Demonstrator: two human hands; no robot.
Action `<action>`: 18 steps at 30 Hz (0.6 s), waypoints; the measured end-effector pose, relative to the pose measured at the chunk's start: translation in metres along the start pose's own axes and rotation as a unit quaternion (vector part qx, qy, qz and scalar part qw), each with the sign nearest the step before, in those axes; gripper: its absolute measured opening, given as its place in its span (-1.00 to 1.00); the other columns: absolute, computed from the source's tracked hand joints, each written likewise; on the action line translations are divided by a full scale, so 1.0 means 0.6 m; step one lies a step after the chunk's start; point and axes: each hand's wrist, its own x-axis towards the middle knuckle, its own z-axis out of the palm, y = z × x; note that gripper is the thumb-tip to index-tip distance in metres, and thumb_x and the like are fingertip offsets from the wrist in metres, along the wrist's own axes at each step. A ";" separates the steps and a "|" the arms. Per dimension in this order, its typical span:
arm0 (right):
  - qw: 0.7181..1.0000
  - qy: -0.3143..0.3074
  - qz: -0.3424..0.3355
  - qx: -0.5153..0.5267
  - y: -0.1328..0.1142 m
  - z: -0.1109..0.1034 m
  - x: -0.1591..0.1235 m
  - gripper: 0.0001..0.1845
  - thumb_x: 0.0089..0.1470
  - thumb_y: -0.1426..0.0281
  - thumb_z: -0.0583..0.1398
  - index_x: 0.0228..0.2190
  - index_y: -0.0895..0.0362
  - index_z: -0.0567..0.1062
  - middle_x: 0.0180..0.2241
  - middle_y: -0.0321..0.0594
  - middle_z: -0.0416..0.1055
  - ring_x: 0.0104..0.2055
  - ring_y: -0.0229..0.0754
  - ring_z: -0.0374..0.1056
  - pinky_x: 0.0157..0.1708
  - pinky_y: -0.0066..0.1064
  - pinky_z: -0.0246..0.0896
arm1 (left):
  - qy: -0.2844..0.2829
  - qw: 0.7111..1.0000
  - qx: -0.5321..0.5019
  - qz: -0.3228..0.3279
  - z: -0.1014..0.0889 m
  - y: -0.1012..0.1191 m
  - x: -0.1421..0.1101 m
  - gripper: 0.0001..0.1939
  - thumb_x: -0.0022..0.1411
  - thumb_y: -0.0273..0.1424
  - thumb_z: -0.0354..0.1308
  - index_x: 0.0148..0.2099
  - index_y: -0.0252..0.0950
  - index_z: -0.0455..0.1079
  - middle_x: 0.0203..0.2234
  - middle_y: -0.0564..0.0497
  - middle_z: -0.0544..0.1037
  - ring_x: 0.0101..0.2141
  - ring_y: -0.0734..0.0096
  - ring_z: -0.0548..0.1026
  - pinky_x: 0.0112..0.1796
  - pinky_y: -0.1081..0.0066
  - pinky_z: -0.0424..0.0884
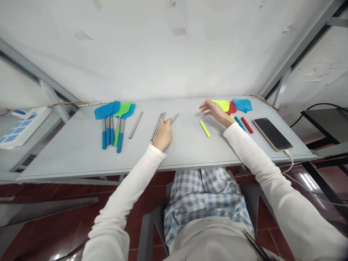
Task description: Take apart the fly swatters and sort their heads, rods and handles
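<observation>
Blue and green plastic swatter paddles (pixel 104 110) lie at nine o'clock from the left hand (pixel 163 135), which is curled and seems to pinch a slim steel rod (pixel 174 117) beside two loose steel tubes (pixel 156 127). The open right hand (pixel 214 113), fingers spread, hovers just by a yellow plastic mesh swatter head (pixel 220 104). Smooth round tubes could roll off the grey tabletop (pixel 81 159) if nudged.

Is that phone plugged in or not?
Plugged in: a white cable runs from the end of the phone and over the edge of the table.
</observation>
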 end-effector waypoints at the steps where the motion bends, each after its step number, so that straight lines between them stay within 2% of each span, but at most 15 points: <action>1: 1.000 0.005 -0.007 -0.008 0.003 0.000 -0.001 -0.47 0.17 -0.10 0.15 -0.37 0.13 0.50 -0.20 -0.14 0.48 -0.23 -0.24 0.39 -0.28 -0.43 0.33 | 0.007 0.999 0.032 -0.012 0.004 -0.004 -0.006 -0.37 0.18 -0.67 -0.12 0.30 -0.40 0.26 0.09 -0.36 0.38 0.07 -0.01 0.45 0.12 0.00 0.35; 5: 0.999 0.018 -0.020 -0.037 0.002 0.009 -0.007 -0.58 0.23 0.04 0.14 -0.39 0.14 0.50 -0.22 -0.14 0.46 -0.26 -0.27 0.35 -0.31 -0.44 0.29 | 0.013 0.989 0.137 -0.055 0.012 -0.001 -0.021 -0.38 0.22 -0.64 -0.15 0.33 -0.52 0.23 0.15 -0.50 0.32 0.12 -0.22 0.37 0.13 -0.12 0.29; 9: 0.998 0.040 -0.023 -0.038 0.000 0.012 -0.011 -0.66 0.23 0.14 0.15 -0.41 0.15 0.49 -0.24 -0.16 0.44 -0.30 -0.30 0.32 -0.36 -0.47 0.25 | 0.009 0.982 0.165 -0.095 0.003 0.006 -0.021 -0.46 0.31 -0.50 -0.12 0.27 -0.57 0.31 0.22 -0.53 0.26 0.19 -0.30 0.29 0.16 -0.12 0.23; 11: 0.998 0.049 -0.020 -0.036 0.001 0.009 -0.012 -0.68 0.22 0.17 0.16 -0.42 0.15 0.48 -0.25 -0.17 0.43 -0.31 -0.31 0.31 -0.38 -0.48 0.24 | -0.004 0.978 0.178 -0.113 -0.008 0.005 -0.017 -0.44 0.34 -0.42 -0.09 0.31 -0.55 0.27 0.29 -0.52 0.18 0.27 -0.32 0.19 0.22 -0.13 0.14; 13: 0.998 0.055 -0.015 -0.034 0.004 0.006 -0.011 -0.68 0.21 0.17 0.16 -0.43 0.14 0.47 -0.25 -0.17 0.43 -0.32 -0.31 0.30 -0.40 -0.49 0.23 | -0.027 0.972 0.184 -0.143 -0.023 0.001 -0.009 -0.34 0.34 -0.31 -0.03 0.41 -0.49 0.13 0.37 -0.48 0.05 0.36 -0.33 0.04 0.28 -0.17 0.02; 16: 0.997 0.063 -0.010 -0.036 0.005 0.002 -0.011 -0.68 0.20 0.16 0.16 -0.43 0.14 0.47 -0.24 -0.16 0.44 -0.32 -0.31 0.30 -0.41 -0.50 0.24 | -0.063 0.961 0.171 -0.206 -0.051 -0.015 0.011 -0.08 0.28 -0.11 0.08 0.50 -0.45 -0.16 0.44 -0.44 -0.16 0.41 -0.40 -0.20 0.29 -0.28 -0.11; 18: 0.997 0.070 -0.006 -0.040 0.005 0.001 -0.012 -0.68 0.20 0.15 0.16 -0.43 0.13 0.47 -0.24 -0.16 0.45 -0.33 -0.31 0.29 -0.42 -0.51 0.23 | -0.077 0.954 0.160 -0.243 -0.070 -0.031 0.025 0.05 0.23 -0.03 0.11 0.51 -0.48 -0.27 0.44 -0.46 -0.21 0.40 -0.43 -0.25 0.27 -0.33 -0.13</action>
